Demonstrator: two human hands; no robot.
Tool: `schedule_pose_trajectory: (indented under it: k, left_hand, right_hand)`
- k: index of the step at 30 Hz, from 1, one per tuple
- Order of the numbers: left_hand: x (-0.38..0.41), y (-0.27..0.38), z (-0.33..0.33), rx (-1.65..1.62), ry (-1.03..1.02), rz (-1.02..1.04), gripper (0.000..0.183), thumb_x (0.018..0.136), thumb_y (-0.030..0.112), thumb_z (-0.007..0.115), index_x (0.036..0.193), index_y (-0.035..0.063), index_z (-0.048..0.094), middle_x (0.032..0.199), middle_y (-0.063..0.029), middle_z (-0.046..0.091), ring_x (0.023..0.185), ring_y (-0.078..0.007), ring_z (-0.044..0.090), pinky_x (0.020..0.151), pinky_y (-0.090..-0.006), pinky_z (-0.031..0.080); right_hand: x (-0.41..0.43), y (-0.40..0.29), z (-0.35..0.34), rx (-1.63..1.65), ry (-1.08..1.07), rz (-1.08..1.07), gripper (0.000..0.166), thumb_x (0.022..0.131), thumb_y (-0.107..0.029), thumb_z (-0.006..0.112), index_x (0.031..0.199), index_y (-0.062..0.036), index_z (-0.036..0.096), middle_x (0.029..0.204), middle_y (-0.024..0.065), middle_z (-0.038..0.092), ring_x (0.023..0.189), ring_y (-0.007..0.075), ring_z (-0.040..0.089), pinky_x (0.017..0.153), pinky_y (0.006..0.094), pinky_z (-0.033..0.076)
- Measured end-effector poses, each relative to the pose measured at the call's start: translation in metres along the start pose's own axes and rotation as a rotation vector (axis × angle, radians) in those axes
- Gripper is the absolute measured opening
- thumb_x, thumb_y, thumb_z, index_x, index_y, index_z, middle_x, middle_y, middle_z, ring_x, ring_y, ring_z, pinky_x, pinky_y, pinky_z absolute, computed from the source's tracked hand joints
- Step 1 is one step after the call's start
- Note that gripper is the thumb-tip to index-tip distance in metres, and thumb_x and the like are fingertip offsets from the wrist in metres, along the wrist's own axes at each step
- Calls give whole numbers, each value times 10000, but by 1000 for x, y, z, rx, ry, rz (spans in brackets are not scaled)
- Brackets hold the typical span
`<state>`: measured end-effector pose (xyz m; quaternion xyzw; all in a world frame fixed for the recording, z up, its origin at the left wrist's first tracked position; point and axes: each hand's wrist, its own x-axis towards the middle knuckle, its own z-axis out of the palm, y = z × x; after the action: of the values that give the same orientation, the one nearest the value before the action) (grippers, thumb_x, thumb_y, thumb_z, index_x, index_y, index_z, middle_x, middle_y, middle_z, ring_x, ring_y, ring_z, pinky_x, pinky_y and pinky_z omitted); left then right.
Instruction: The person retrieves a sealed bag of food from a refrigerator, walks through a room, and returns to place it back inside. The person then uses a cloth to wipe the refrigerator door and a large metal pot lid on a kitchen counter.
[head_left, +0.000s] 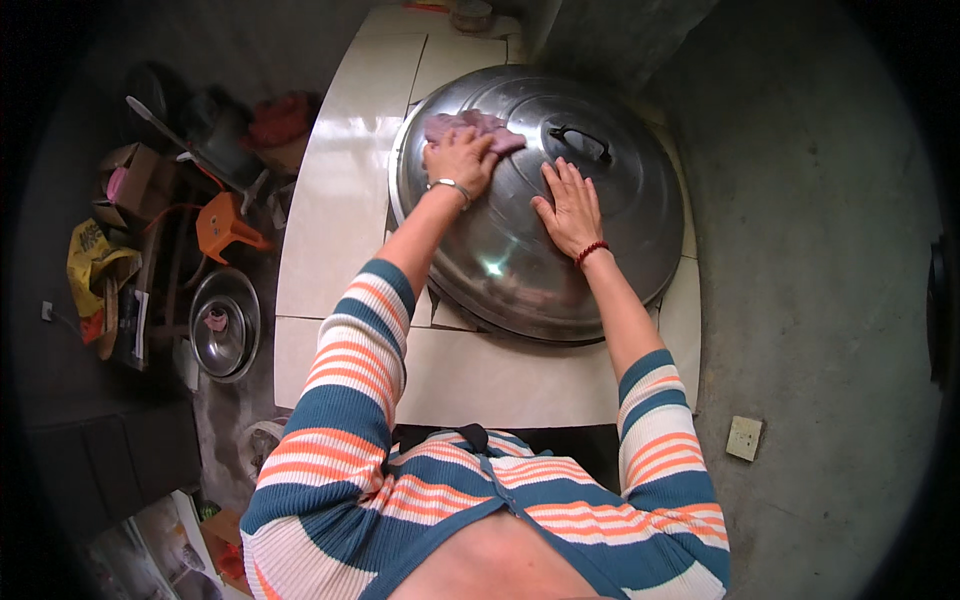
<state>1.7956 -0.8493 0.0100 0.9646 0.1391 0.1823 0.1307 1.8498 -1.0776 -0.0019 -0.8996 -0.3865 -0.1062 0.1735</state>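
Note:
A large domed metal lid (517, 225) with a dark loop handle (581, 142) covers a round opening in the tiled stove top (480, 375). On the lid's upper left, my left hand (461, 159) presses a crumpled pink cloth (469, 121) to the metal, its fingers bent over the near edge of the cloth. My right hand (574, 206) rests flat on the lid just below the handle, holding nothing. What lies under the lid is hidden.
Left on the floor are nested metal basins (217, 349) with a pink cloth inside, an orange stool (225, 225), a cardboard box (135, 180) and a yellow bag (94, 259). A grey wall (810, 262) bounds the right side. A small container (471, 15) stands at the far end.

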Motion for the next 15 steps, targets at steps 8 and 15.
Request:
schedule_pose_trajectory:
  k: [8,15]
  left_hand:
    - [-68,-13,-21,-76,-58,658,525,884,395,656,1372,236,547,1438,-56,512,1373,-272,425,1105,-511,313]
    - [-17,-31,15,-29,249,-99,390,882,395,636,1236,231,655,1371,-40,575,1333,-278,459,1045,-510,332]
  right_hand:
    - [-9,6,-10,-175,-119,-13,737,967,-582,455,1565,-192,270,1636,105,198,1508,273,183,1221,467,118]
    - [2,-7,-2,-153,-88,-57,721,973,-592,438,1560,-203,286,1630,104,218,1502,276,201,1219,467,127]
